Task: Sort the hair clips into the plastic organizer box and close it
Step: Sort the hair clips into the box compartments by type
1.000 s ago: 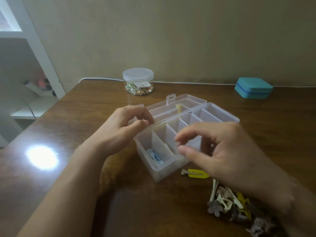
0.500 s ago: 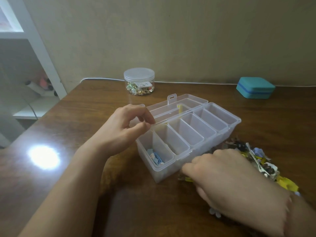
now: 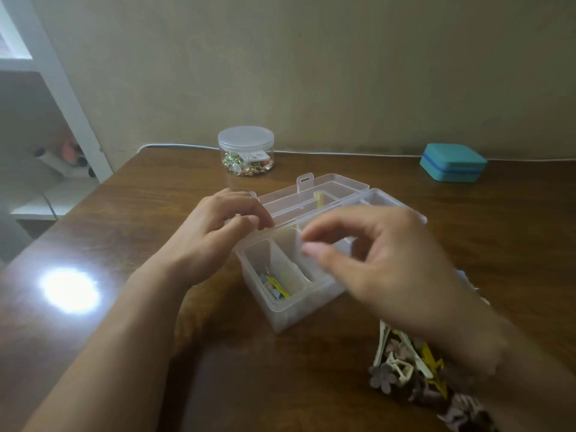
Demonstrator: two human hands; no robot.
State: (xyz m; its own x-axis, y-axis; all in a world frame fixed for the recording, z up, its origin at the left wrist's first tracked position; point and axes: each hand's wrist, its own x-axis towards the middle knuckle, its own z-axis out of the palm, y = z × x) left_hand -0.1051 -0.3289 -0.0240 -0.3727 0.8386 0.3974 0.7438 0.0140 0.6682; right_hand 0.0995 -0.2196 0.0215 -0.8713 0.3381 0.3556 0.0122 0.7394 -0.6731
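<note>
The clear plastic organizer box (image 3: pixel 282 311) stands in the middle of the wooden table with its lid (image 3: pixel 330 187) laid open towards the back. A yellow hair clip (image 3: pixel 279 287) lies in its nearest compartment on top of a bluish clip. My left hand (image 3: pixel 215 235) curls around the box's back left corner, thumb and fingers on the rim. My right hand (image 3: pixel 383 260) hovers over the middle compartments with fingers apart and nothing in them; it hides those compartments. A pile of hair clips (image 3: pixel 402 366), some with flowers, lies at the lower right, partly under my right forearm.
A round clear jar (image 3: pixel 246 151) of small gold items stands behind the box. A teal case (image 3: pixel 453 162) sits at the back right near the wall, with a white cable (image 3: pixel 343 153) along the table's rear edge. White shelving (image 3: pixel 65 98) stands left of the table.
The yellow clip that lay on the table in front of the box now lies in the nearest compartment. My right hand rose from the table to above the box. My left hand stayed put.
</note>
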